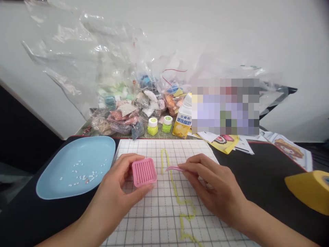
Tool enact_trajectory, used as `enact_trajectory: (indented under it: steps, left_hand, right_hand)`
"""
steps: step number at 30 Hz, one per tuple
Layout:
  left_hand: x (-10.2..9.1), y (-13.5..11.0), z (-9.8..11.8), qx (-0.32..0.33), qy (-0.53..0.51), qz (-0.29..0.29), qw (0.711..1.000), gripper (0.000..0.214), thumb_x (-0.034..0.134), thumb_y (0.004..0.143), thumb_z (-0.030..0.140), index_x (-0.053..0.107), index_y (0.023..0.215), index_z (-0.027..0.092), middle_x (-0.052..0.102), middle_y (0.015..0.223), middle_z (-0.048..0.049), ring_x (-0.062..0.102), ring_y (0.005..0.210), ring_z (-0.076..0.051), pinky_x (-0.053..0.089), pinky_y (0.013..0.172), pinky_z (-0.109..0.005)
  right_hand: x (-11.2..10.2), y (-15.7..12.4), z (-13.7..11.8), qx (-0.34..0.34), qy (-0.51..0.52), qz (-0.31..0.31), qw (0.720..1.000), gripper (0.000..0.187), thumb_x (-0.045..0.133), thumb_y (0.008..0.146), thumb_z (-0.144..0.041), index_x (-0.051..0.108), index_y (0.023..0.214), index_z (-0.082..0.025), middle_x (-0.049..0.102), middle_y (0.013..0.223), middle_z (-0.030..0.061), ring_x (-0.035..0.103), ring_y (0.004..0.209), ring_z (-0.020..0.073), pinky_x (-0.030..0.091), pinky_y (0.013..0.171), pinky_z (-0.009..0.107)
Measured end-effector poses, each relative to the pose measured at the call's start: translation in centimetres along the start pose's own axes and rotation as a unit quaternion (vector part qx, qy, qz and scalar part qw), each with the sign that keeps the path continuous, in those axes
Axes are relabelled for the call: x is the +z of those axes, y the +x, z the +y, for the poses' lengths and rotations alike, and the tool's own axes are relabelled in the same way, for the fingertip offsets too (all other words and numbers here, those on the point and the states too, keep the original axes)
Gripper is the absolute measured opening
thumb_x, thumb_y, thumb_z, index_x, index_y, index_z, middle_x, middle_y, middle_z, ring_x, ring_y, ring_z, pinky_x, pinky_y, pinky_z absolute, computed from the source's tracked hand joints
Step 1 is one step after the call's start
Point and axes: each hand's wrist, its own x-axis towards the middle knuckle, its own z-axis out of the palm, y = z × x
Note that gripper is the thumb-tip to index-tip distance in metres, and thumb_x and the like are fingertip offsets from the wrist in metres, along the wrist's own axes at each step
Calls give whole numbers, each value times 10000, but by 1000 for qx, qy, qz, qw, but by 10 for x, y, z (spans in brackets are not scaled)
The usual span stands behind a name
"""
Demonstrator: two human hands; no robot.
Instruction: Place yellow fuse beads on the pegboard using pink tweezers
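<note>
My left hand (120,183) grips a small square pink ridged tray (144,172) by its edges, tilted toward me; a few tiny specks sit near its lower left corner. Pinched in the fingers of my right hand (213,181) is a pair of pink tweezers (176,168), its curved tip pointing left. That tip is over a yellow-green strand (174,187), and I cannot tell whether it touches it. The strand runs up in a narrow loop and winds down toward me across a white gridded board (151,223).
A blue plate (51,164) with scattered small white pieces lies left. Behind the board stand two jars (152,127) of green beads, a yogurt bottle (183,118) and bags (123,116) of beads. Papers (243,145) lie at the back right, a yellow roll (309,192) at far right.
</note>
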Motion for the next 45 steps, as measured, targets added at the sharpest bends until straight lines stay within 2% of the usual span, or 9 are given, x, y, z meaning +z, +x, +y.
enact_trajectory:
  steps: [8, 15, 45]
  left_hand:
    - [-2, -1, 5, 3, 13, -11, 1000, 334, 734, 755, 283, 619, 1069, 285, 676, 1075, -7, 659, 1006, -246, 562, 851, -364]
    - [-1, -1, 2, 12, 17, -8, 1000, 338, 739, 755, 292, 626, 1073, 299, 670, 1075, 2, 659, 1000, -241, 559, 851, -359]
    - [-1, -3, 0, 6, 1, -18, 1000, 350, 727, 744, 246, 622, 1069, 324, 645, 1084, 35, 647, 1014, -211, 535, 864, -337]
  right_hand:
    - [2, -4, 0, -50, -52, -37, 997, 197, 488, 954, -129, 593, 1111, -184, 629, 893, 35, 594, 636, 98, 434, 479, 220]
    - [3, -4, 0, -61, -79, -37, 994, 175, 479, 958, -149, 595, 1079, -200, 639, 882, 25, 579, 597, 97, 414, 463, 226]
    - [4, -7, 1, -59, -65, -43, 995, 196, 510, 947, -145, 594, 1114, -206, 638, 922, 31, 582, 617, 101, 441, 482, 238]
